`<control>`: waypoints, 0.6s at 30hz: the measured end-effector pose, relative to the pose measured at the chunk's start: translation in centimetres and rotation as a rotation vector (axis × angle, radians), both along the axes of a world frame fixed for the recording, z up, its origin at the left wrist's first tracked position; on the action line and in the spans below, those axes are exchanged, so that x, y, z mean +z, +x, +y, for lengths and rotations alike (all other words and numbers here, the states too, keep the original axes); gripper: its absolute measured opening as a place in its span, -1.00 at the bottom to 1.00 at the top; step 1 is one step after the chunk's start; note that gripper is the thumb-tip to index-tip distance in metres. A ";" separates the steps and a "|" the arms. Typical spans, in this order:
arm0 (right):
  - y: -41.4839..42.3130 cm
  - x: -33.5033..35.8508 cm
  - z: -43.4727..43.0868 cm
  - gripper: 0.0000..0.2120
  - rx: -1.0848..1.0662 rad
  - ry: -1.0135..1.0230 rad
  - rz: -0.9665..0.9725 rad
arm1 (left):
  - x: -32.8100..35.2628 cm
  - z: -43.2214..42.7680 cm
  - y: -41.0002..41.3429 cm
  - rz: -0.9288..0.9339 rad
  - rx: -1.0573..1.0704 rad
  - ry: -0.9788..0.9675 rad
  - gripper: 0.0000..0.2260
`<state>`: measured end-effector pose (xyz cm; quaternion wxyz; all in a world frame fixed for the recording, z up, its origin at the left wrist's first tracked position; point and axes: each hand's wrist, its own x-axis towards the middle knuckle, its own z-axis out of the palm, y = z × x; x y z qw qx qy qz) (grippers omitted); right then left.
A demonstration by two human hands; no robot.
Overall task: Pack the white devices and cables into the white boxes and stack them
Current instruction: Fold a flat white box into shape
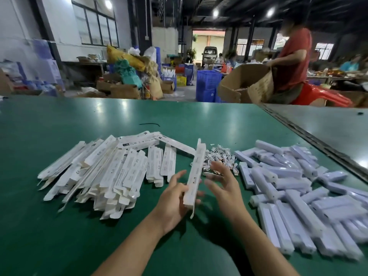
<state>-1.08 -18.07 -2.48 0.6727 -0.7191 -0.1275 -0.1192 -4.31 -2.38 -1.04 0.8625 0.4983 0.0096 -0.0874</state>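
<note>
My left hand (175,198) grips the near end of a long white box (196,172) that points away from me, its near flap hanging open. Just right of that box, my right hand (223,184) hovers with fingers spread and holds nothing. A heap of flattened white boxes (103,172) lies on the left of the green table (59,226). Small coiled white cables (221,158) sit in a pile beyond my right hand. Many long white devices (294,192) are heaped on the right.
A short black tie (149,124) lies on the far part of the table. A metal seam (310,134) runs along the right edge beside another table. Beyond stands a person in a red shirt (292,58) with a cardboard carton (247,84).
</note>
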 end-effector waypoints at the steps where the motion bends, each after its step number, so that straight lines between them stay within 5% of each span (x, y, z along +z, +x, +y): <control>1: -0.4 0.0 -0.1 -0.53 0.035 -0.187 -0.102 | -0.2 0.1 0.1 -0.012 0.012 -0.022 -0.66; 3: -0.9 -0.1 -0.2 -0.49 0.163 -0.428 -0.244 | -0.6 0.3 0.3 -0.058 0.041 0.016 -0.67; 7: -1.0 0.1 -0.4 -0.49 0.301 -0.508 -0.179 | -0.7 0.8 0.3 -0.085 0.153 0.145 -0.58; 11: -0.9 0.0 0.0 -0.50 0.243 -0.393 -0.090 | -0.9 0.7 0.6 -0.086 0.151 0.186 -0.84; 14: -0.7 -0.3 0.3 -0.48 0.230 -0.191 -0.007 | -0.6 0.6 0.4 -0.147 0.085 0.071 -0.77; 18: -0.7 -0.4 0.5 -0.46 0.225 -0.070 0.076 | -0.6 0.6 0.4 -0.219 0.094 0.165 -0.75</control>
